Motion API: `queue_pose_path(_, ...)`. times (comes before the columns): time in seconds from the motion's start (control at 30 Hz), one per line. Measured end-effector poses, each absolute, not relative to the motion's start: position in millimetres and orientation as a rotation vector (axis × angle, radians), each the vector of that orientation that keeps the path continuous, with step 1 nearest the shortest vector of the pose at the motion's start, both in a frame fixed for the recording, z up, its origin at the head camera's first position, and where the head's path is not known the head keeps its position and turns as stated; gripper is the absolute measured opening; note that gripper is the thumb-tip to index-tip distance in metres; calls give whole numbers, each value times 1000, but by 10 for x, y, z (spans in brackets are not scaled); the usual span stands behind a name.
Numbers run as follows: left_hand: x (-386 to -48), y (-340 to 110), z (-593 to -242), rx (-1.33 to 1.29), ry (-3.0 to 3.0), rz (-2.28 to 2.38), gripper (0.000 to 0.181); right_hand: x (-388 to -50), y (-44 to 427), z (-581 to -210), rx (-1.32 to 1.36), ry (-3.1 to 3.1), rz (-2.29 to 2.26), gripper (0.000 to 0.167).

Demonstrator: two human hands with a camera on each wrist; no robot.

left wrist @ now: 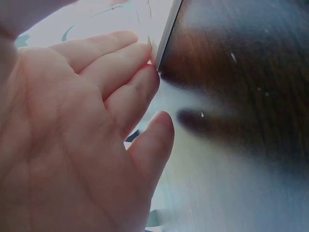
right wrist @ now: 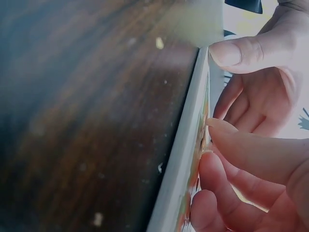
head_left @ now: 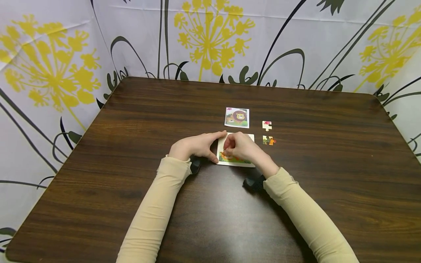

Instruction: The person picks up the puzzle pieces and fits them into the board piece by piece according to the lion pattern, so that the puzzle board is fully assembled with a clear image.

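A small white-bordered jigsaw puzzle board (head_left: 221, 145) lies on the table, with colored pieces along its lower part. My left hand (head_left: 201, 145) spans the board's left side, its index finger near the upper corner and its thumb touching the lower one. Over the board, my right hand (head_left: 242, 147) pinches a small puzzle piece against the surface; the fingers mostly hide it. In the right wrist view, the thumb and fingertips meet at the board's face. The left wrist view has the left palm (left wrist: 72, 140) with its fingers extended.
A square lion picture card (head_left: 236, 122) lies just beyond the board. To its right are a loose piece with a pink patch (head_left: 267, 124) and some orange and green pieces (head_left: 269, 140). The dark wooden table (head_left: 148, 120) meets a flower-patterned cloth (head_left: 138, 33) at the back.
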State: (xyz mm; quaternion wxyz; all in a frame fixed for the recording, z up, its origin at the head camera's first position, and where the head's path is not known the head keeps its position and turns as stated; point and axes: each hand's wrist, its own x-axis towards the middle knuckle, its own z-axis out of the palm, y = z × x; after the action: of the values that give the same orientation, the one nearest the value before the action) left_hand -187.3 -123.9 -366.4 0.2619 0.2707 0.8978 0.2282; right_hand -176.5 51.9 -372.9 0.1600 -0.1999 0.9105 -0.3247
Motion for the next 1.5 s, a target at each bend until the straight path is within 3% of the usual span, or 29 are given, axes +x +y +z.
queue_pose_path(1.0, -1842, -1223, -3645, 702, 2420, 672, 94, -1711, 524, -3736, -554, 2608, -923, 3)
queue_pose_path(1.3, -1849, -1228, -3660, 706, 2433, 660, 95, -1691, 601, -3697, -600, 2563, -1027, 8)
queue_pose_path(1.5, -1864, -1229, -3671, 728, 2448, 638, 95, -1671, 668, -3645, -580, 2598, -1062, 21)
